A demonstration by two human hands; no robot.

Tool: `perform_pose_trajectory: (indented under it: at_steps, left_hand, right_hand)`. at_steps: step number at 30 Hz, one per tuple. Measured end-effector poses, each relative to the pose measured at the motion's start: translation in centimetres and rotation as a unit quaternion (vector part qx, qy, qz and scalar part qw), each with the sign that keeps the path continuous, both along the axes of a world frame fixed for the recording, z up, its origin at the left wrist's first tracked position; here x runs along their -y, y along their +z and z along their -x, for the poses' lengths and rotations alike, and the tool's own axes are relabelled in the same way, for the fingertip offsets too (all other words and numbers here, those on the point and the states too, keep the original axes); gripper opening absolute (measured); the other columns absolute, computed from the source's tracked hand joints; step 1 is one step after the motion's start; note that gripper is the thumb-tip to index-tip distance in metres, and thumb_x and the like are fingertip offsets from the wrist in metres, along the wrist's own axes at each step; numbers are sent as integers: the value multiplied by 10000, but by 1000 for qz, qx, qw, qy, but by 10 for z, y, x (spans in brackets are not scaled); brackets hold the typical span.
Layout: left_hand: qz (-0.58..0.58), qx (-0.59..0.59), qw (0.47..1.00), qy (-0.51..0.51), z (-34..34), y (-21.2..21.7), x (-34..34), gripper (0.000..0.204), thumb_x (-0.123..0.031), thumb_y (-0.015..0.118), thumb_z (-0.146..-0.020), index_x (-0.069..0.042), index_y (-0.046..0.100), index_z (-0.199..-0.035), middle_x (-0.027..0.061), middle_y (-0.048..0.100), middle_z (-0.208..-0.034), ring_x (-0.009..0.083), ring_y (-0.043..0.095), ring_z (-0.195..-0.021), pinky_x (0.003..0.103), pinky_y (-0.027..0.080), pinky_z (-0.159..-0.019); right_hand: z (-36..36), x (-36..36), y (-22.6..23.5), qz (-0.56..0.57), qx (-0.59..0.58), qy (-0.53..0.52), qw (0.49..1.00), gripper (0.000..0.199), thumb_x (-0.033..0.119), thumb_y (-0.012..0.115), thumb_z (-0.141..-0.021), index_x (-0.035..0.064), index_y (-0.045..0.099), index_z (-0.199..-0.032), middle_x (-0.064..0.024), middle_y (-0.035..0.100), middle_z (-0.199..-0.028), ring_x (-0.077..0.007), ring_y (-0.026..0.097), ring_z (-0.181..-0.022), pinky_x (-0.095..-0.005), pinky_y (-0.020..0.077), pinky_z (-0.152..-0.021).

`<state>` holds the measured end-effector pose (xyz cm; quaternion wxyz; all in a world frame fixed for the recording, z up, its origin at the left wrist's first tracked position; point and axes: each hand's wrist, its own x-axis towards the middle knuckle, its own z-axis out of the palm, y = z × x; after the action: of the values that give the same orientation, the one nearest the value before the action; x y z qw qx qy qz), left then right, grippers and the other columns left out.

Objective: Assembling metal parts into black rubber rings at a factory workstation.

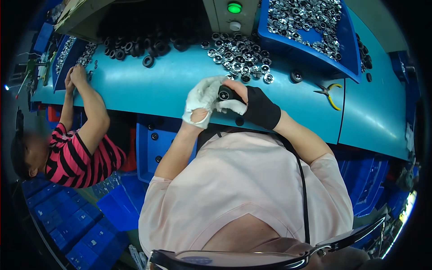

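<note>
Near the table's front edge, a small black wheel with a shiny centre is held between my two hands. My left hand, in a white glove, is closed around its left side. Black fabric wraps my right hand, whose fingers and thumb close on the wheel from the right; the thumb has a white covering. Beyond my hands lies a pile of chrome and black wheel hubs. Loose black tyre rings are spread at the far left of that pile.
A blue bin full of chrome parts stands at the far right. Yellow-handled pliers and a single black wheel lie on the blue table. A machine with a green light stands behind. A co-worker works at the left.
</note>
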<state>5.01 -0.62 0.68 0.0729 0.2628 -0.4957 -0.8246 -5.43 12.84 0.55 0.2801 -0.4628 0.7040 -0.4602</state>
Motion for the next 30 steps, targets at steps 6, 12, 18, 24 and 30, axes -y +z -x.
perform_pose_trajectory:
  at_steps: [6, 12, 18, 24, 30]
  left_hand:
    - [233, 137, 962, -45, -83, 31, 65, 199, -115, 644, -835, 31, 629, -969, 102, 638, -775, 99, 535, -481, 205, 428, -439]
    - [235, 381, 892, -66, -177, -14, 113, 308, -274, 670, -840, 27, 637, -891, 74, 610, -686, 135, 573, -531, 254, 450, -438]
    - [248, 200, 941, -113, -113, 52, 133, 293, -276, 603, -856, 7, 648, -916, 58, 583, -648, 114, 514, -412, 227, 409, -396]
    - [562, 27, 824, -68, 87, 36, 197, 253, -290, 572, -853, -91, 657, -983, 123, 639, -752, 213, 620, -607, 341, 492, -554]
    - [850, 40, 525, -1, 265, -19, 249, 341, -311, 541, -877, -103, 574, -1146, 95, 602, -1141, 289, 598, -975, 353, 431, -918]
  right_hand:
    - [24, -38, 2, 46, -156, -89, 983, 322, 138, 698, -765, 50, 582, -1052, -149, 610, -916, -302, 614, -768, -338, 488, -669]
    - [50, -58, -12, -29, -339, -181, 923, 277, 195, 689, -775, 84, 598, -1012, -135, 588, -924, -337, 602, -804, -398, 485, -661]
    - [59, -62, -18, -74, -381, -143, 911, 251, 174, 663, -795, 73, 582, -1010, -143, 594, -932, -334, 609, -786, -398, 486, -654]
    - [47, -47, 2, -91, -359, -191, 909, 267, 213, 671, -788, 75, 588, -1001, -128, 598, -903, -325, 606, -762, -403, 481, -642]
    - [45, -46, -11, -106, -377, -170, 904, 249, 201, 674, -777, 77, 610, -983, -116, 610, -888, -299, 609, -750, -397, 487, -623]
